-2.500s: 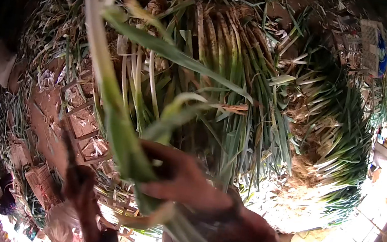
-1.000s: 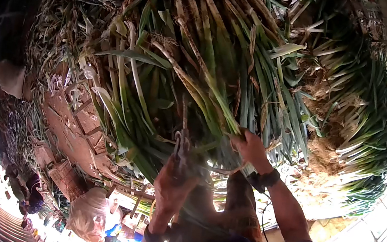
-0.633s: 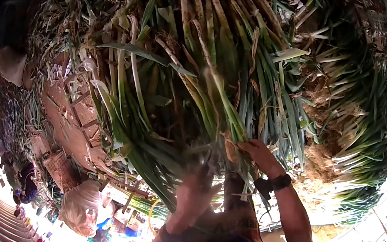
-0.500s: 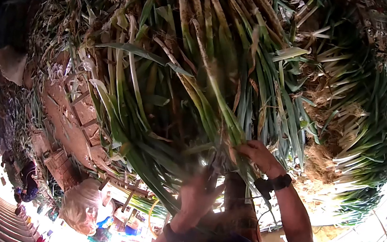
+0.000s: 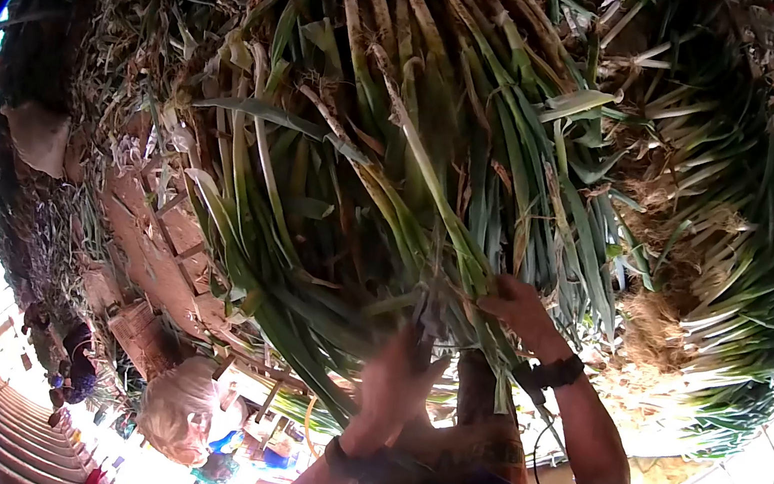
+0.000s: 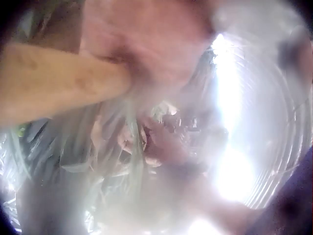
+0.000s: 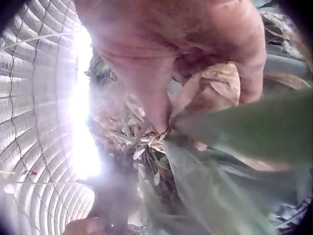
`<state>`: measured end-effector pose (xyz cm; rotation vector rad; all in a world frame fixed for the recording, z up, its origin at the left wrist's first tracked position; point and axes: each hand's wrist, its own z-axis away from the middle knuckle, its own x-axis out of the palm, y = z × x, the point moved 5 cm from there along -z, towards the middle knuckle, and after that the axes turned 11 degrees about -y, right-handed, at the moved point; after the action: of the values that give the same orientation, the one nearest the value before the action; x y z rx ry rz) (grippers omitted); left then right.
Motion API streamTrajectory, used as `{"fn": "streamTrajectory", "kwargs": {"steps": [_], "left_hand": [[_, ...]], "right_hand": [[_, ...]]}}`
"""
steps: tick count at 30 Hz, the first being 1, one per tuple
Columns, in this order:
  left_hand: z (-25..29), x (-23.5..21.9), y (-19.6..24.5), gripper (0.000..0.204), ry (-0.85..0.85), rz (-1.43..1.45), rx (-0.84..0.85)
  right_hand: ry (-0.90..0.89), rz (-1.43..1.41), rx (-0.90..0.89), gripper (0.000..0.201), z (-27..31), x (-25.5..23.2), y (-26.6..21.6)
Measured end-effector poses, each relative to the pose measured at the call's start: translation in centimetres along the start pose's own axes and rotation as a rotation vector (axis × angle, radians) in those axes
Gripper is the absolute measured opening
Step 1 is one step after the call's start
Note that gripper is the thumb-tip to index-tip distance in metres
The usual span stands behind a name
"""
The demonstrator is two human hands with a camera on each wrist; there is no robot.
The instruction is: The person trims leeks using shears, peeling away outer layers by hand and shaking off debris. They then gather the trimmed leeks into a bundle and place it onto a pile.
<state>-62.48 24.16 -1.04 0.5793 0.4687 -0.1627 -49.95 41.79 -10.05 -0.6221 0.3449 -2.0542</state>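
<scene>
In the head view my right hand (image 5: 517, 313) grips the leaf ends of a leek (image 5: 420, 161) at the near edge of a heap of leeks. Up close in the right wrist view, its fingers curl round green leaves (image 7: 239, 127) and a dry brown leaf (image 7: 215, 88). My left hand (image 5: 393, 380), blurred, is below and left of the right one, its thumb sticking out. A narrow, dark, blurred metal tool (image 7: 115, 188) rises from the left hand toward the leaves; its kind cannot be made out. The left wrist view shows the thumb (image 6: 68, 83) large and the tool hidden.
Trimmed leeks (image 5: 737, 267) lie in a long row on the right, pale ends inward. Leaf litter (image 5: 167, 35) covers the upper left, beside bare brown ground (image 5: 139, 238). A person (image 5: 178, 412) is at the lower left. My leg (image 5: 474, 393) stands below the heap.
At 2.5 s ago my right hand held one leek raised across the view. It has since moved down to leaves at the heap's edge. My left hand with the tool has come rightward, close to it.
</scene>
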Motion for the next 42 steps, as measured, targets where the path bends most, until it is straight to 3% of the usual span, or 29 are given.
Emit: {"fn": "streamTrajectory", "kwargs": {"steps": [4,6,8,11,15,18,20,21,23,25,27,29,31,33,35,37,38,39,42], "left_hand": [[-2.1,0.4,-0.2,0.061,-0.018,0.033,-0.019],[-4.8,-1.5,0.6,0.065,0.092,0.008,0.030],[-8.0,-3.7,1.1,0.061,0.112,-0.007,0.022],[-12.0,-7.6,2.8,0.055,0.150,-0.028,-0.023],[-16.4,-11.0,2.1,0.051,0.214,-0.018,-0.032],[-15.8,-11.1,1.4,0.053,0.110,0.206,-0.133],[-13.3,-10.0,0.6,0.055,0.109,0.257,-0.110],[-11.5,-9.3,0.0,0.057,0.113,0.309,-0.088],[-7.8,-7.5,-0.6,0.054,0.183,0.367,-0.060],[-4.8,-6.1,-0.9,0.051,0.261,0.421,-0.031],[-2.4,-5.2,-1.7,0.055,0.333,0.486,-0.113],[-1.0,-5.0,-1.3,0.055,0.285,0.449,-0.186],[0.0,-4.9,-1.8,0.054,0.236,0.419,-0.254],[0.7,-4.5,-1.9,0.055,0.215,0.477,-0.183],[0.7,-4.1,-2.7,0.055,0.208,0.518,-0.191],[1.0,-3.9,-3.2,0.055,0.205,0.553,-0.196],[1.1,-3.7,-3.2,0.055,0.179,0.492,-0.208],[1.3,-3.5,-3.3,0.054,0.152,0.429,-0.222],[2.0,-2.8,-2.8,0.056,0.050,0.405,-0.291]], "right_hand": [[0.038,0.059,-0.020,0.044,-0.6,-0.7,0.6],[0.053,0.111,-0.013,0.043,-0.6,-0.9,0.4],[0.066,-0.012,-0.045,0.044,-0.1,-0.9,-0.1],[0.086,0.079,-0.098,0.042,-0.5,-1.7,0.3],[0.079,0.185,-0.239,0.042,-2.5,-2.9,3.6],[0.163,0.424,-0.231,0.043,-2.5,-3.0,3.2],[0.587,1.059,-0.316,0.048,-1.2,-2.4,0.4],[0.585,1.060,-0.312,0.048,-1.3,-1.8,-1.1],[0.709,1.095,-0.504,0.052,-1.6,-0.3,-5.1],[0.688,1.141,-0.478,0.051,-4.3,1.2,-6.3],[0.664,1.192,-0.456,0.050,-6.8,1.4,-6.0],[0.703,1.287,-0.396,0.047,-8.7,1.0,-6.2],[0.632,1.261,-0.389,0.041,-8.5,0.8,-6.9],[0.632,0.980,-0.622,0.034,-6.7,0.8,-8.1],[0.629,0.848,-0.603,0.033,-5.4,1.5,-9.3],[0.267,0.332,-0.229,0.024,-6.3,2.6,-8.4],[0.206,0.201,-0.231,0.022,-8.6,3.5,-6.3],[0.203,0.202,-0.232,0.022,-10.5,4.1,-4.7],[0.446,0.800,-0.309,0.027,-11.8,6.2,-5.4]]}}
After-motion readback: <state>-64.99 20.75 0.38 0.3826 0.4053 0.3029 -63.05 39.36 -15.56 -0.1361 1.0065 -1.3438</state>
